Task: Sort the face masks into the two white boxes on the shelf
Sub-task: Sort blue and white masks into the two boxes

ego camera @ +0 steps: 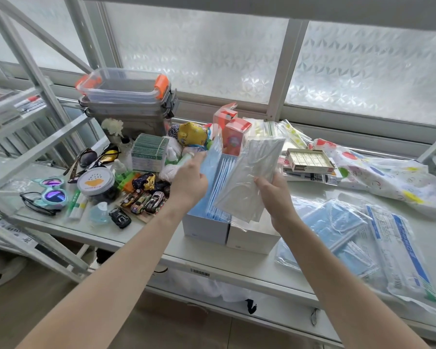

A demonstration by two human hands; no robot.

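My right hand (pixel 275 195) pinches a grey wrapped mask pack (pixel 249 177) at its lower edge, held tilted above the right white box (pixel 252 238). My left hand (pixel 189 182) grips the blue wrapped masks (pixel 212 162) standing in the left white box (pixel 204 229), which already looks well filled with blue packs. The right box seems much emptier, though my pack hides most of its inside. I judge the sorting well under way, not finished: more blue mask packs (pixel 337 227) and a long printed pack (pixel 398 250) lie on the shelf (pixel 237 263) to my right. Toy cars (pixel 144 200) sit just left of the boxes, and orange cartons (pixel 230 129) stand right behind them, crowding the back.
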